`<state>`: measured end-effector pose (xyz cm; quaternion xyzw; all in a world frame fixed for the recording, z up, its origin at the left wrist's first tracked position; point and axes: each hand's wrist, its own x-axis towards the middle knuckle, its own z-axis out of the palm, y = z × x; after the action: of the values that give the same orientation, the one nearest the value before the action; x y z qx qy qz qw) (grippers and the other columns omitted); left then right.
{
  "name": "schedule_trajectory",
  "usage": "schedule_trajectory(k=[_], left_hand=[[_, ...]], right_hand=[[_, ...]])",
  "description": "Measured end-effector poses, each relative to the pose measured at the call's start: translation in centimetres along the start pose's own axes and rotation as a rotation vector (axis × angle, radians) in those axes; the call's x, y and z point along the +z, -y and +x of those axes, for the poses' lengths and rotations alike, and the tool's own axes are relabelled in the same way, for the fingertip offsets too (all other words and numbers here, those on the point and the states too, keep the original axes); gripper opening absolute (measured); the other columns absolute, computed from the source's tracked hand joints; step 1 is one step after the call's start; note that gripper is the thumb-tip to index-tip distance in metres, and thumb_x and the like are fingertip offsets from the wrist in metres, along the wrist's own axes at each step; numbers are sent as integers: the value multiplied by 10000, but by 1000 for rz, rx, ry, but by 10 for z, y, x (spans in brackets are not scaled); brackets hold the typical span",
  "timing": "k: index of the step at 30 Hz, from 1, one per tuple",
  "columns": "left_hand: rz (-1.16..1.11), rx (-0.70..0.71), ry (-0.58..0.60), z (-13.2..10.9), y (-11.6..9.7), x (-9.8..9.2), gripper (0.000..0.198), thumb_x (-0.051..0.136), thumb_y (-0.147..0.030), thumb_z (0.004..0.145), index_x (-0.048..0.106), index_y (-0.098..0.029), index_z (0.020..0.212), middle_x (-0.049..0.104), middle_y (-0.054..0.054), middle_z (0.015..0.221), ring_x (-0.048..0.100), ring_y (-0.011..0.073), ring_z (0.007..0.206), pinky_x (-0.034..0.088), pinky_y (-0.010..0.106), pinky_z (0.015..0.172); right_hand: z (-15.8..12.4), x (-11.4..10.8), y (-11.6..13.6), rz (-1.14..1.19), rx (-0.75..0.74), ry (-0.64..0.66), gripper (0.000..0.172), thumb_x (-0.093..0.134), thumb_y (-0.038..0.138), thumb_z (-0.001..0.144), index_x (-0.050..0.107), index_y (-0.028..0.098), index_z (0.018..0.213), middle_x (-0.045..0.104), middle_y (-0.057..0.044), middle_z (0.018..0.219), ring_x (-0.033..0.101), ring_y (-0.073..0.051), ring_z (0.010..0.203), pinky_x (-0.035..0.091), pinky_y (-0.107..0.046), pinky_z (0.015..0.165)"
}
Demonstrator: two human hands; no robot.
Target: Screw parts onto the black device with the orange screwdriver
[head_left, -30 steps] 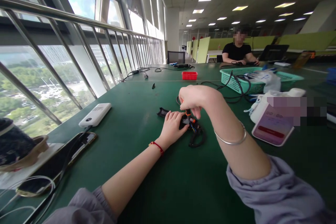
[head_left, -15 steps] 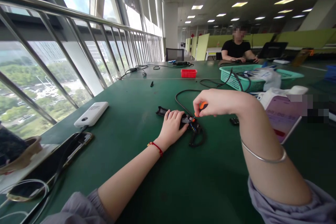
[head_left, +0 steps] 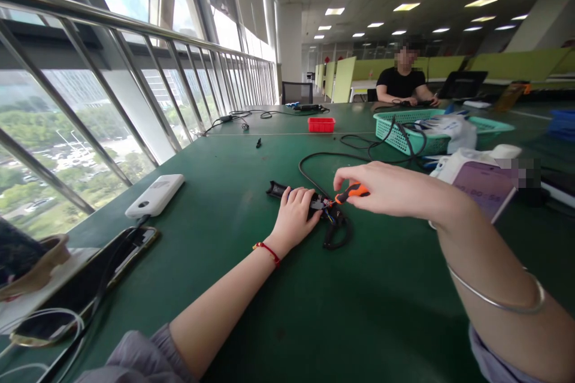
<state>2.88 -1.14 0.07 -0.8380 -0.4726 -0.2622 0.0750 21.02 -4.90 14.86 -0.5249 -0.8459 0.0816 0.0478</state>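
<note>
In the head view my left hand (head_left: 295,213) lies over a black, opened handheld device (head_left: 279,190), its fingers wrapped around the body and pinning it to the table. Coloured wires and inner parts show at the device's right end, beside a black loop-shaped part (head_left: 340,240). My right hand (head_left: 381,188) grips an orange-and-black screwdriver (head_left: 351,192) by the handle. The screwdriver slants down to the left, its tip end at the wired section; exact contact is too small to tell. A black cord (head_left: 309,158) runs from the device toward the back right.
The green table (head_left: 215,191) carries a white power bank (head_left: 155,195) and a dark phone (head_left: 85,287) at left. Behind are a red tray (head_left: 321,125) and a green basket (head_left: 411,137) with cables and bags. A propped phone (head_left: 483,188) stands right. A person (head_left: 401,81) sits opposite.
My right hand has lowered its wrist and swung right, so the screwdriver leans over more and shows more of its handle. My left hand stays on the device.
</note>
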Motion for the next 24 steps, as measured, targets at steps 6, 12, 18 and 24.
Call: schedule_trajectory(k=[6, 12, 18, 24], left_hand=[[-21, -1, -8, 0, 2, 2, 364, 477, -339, 856, 444, -185, 1184, 544, 92, 1183, 454, 229, 1172, 224, 451, 1094], [-41, -10, 4, -1, 1, 4, 375, 474, -345, 860, 445, -192, 1201, 547, 83, 1192, 452, 222, 1185, 216, 444, 1106], [70, 62, -65, -3, 12, -16, 453, 439, -422, 881, 448, -221, 1286, 361, 96, 1426, 247, 273, 1350, 29, 515, 1128], [158, -162, -333, -6, 54, -32, 553, 413, -364, 896, 253, -298, 1421, 207, 50, 1502, 82, 318, 1389, -149, 596, 1052]], right_hand=[[-26, 48, -15, 90, 128, -394, 243, 424, 439, 852, 560, 238, 832, 570, 17, 550, 548, -144, 490, 297, -237, 467], [-53, 121, -33, 250, -134, -811, 233, 409, 245, 879, 445, 178, 1099, 601, 5, 665, 572, -120, 525, 436, -235, 514], [-47, 133, -44, 256, -285, -997, 280, 553, 213, 798, 480, 203, 1069, 635, -59, 894, 655, -174, 767, 539, -285, 647], [-49, 132, -50, 246, -218, -867, 161, 473, 190, 851, 531, 215, 999, 644, -42, 830, 642, -152, 691, 534, -275, 604]])
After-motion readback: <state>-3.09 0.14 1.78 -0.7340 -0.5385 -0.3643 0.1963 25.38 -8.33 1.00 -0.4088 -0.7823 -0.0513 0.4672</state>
